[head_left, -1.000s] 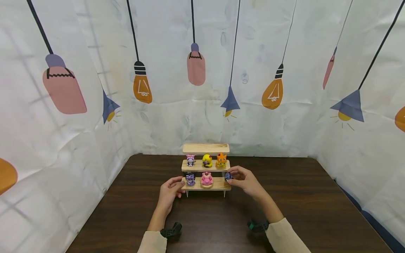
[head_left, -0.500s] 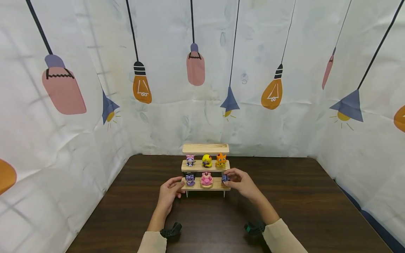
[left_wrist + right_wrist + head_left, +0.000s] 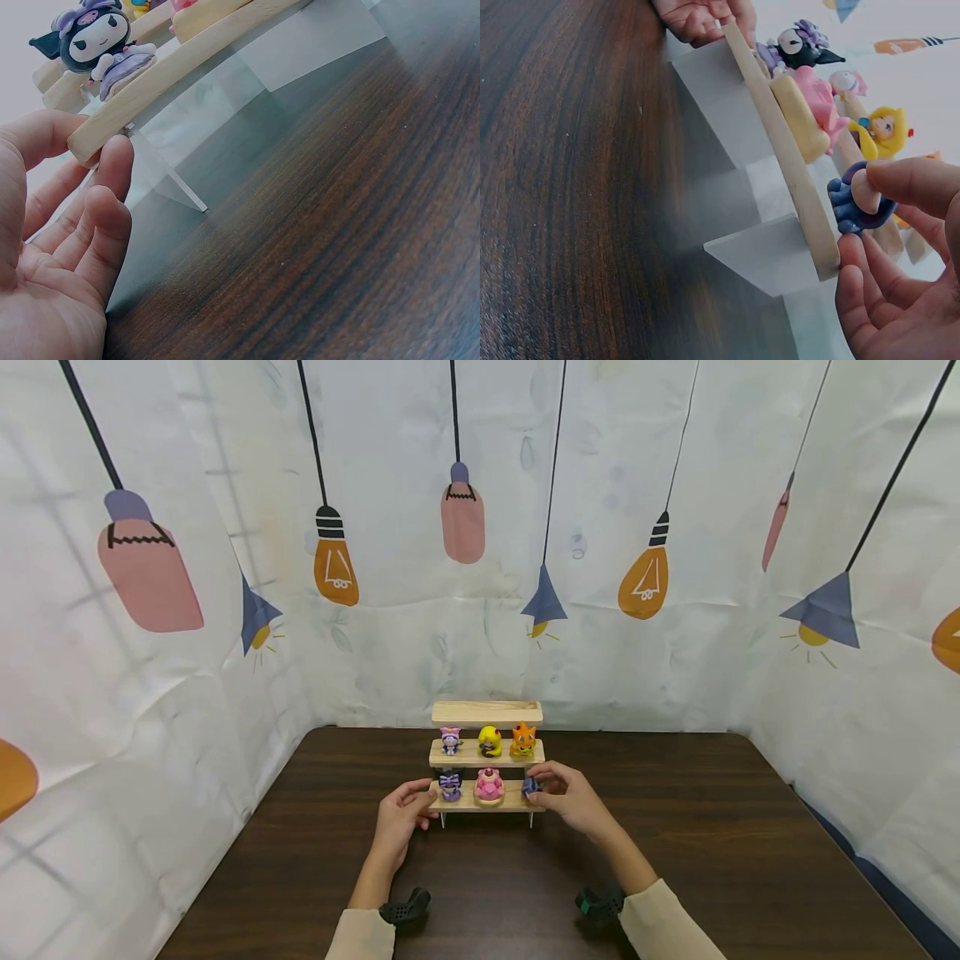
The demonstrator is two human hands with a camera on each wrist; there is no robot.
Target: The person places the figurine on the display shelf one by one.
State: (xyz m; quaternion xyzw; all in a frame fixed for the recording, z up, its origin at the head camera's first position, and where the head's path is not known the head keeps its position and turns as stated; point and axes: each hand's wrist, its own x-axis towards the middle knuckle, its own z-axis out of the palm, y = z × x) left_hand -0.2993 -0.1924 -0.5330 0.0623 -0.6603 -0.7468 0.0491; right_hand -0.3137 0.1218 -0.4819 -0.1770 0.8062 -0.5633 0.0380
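A three-tier wooden display stand [image 3: 487,712] with clear supports stands on the table. My left hand [image 3: 397,818] grips the left end of its bottom tier, thumb above and fingers below, as the left wrist view shows. At the right end, my right hand [image 3: 573,797] pinches a small dark blue figurine [image 3: 845,204] close over that same tier, partly covered by the thumb. Beside it on the bottom tier sit a pink bear-like figurine [image 3: 489,787] on a yellow base and a purple-and-black figurine [image 3: 94,45].
On the middle tier sit a pink-and-white figurine [image 3: 450,741], a yellow-haired figurine [image 3: 490,742] and an orange figurine [image 3: 523,740]. Behind the dark wooden table [image 3: 712,843] hangs a white curtain [image 3: 405,652] printed with lamps.
My right hand has moved a little left with the blue figurine, from the bottom tier's right edge to over its right end. The left hand keeps its hold on the stand.
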